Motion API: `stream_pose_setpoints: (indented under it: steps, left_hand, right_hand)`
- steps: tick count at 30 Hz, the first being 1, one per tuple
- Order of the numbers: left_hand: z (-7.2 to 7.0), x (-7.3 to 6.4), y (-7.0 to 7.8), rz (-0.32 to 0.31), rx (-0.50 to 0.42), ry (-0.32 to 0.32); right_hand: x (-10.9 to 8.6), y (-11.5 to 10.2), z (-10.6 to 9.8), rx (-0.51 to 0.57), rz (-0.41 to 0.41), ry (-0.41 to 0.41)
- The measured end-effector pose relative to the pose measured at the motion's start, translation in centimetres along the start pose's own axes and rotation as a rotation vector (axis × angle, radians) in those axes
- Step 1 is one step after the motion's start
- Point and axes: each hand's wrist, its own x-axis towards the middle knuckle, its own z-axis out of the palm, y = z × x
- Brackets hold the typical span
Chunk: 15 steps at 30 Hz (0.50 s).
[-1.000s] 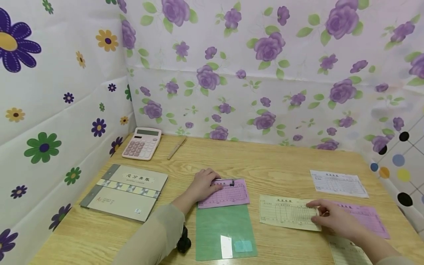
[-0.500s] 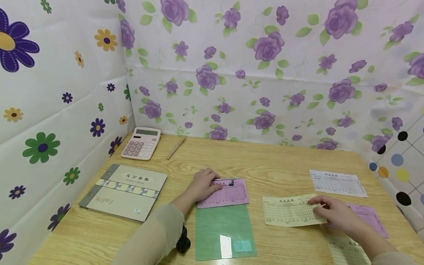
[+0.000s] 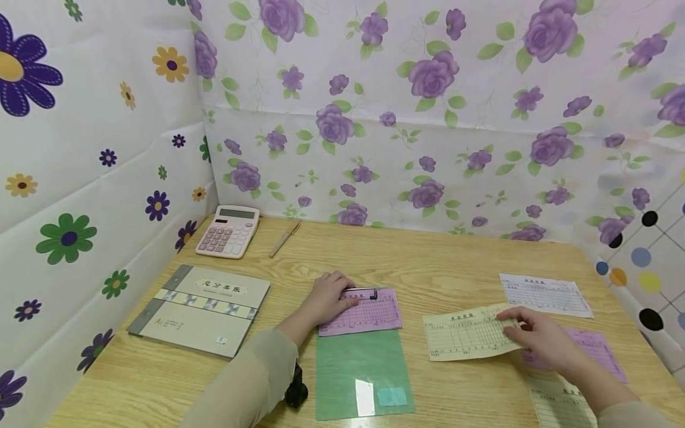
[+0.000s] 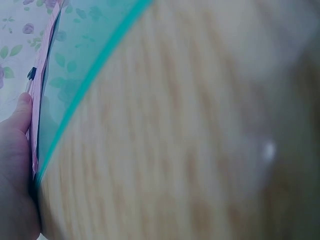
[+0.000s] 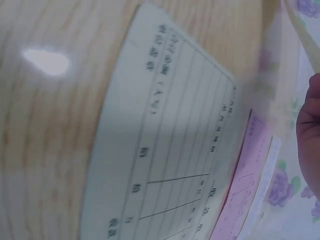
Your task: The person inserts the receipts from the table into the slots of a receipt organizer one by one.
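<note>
In the head view, my left hand [image 3: 327, 302] grips the top left of a green translucent clipboard [image 3: 353, 362], thumb beside its metal clip [image 3: 360, 293]. Under the clip lies a pink form slip [image 3: 369, 316]; the left wrist view shows its edge-on paper [image 4: 37, 112] by the thumb [image 4: 23, 111]. My right hand [image 3: 540, 339] pinches the right end of a pale yellow printed form slip [image 3: 465, 336], raised and slightly bent. Beneath the right forearm, another yellow slip [image 3: 556, 401] lies on the table, partly covered. The hand hides part of a second pink slip [image 3: 596, 351].
A white slip [image 3: 546, 296] lies behind the right-hand pink one. At the left are a grey-beige ledger book [image 3: 206, 309], a pink calculator [image 3: 228, 232] and a tan pen [image 3: 285, 239]. Flowered cloth [image 3: 332, 172] hangs along the table's back. A small black object [image 3: 296, 389] shows by the left sleeve.
My right hand has lifted the yellow slip and shifted it slightly right and away from me. The left hand has stayed at the clipboard.
</note>
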Motion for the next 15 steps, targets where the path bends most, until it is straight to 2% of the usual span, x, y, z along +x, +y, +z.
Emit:
stream_pose_setpoints:
  steps: [9,15]
  left_hand:
    - [0.0,0.0,0.1,-0.001,-0.001,0.003]
    - [0.0,0.0,0.1,-0.005,0.007,-0.002]
  right_hand:
    - [0.8,-1.1,-0.3,0.000,-0.024,-0.009]
    - [1.7,-2.0,0.6,0.034,-0.032,-0.028]
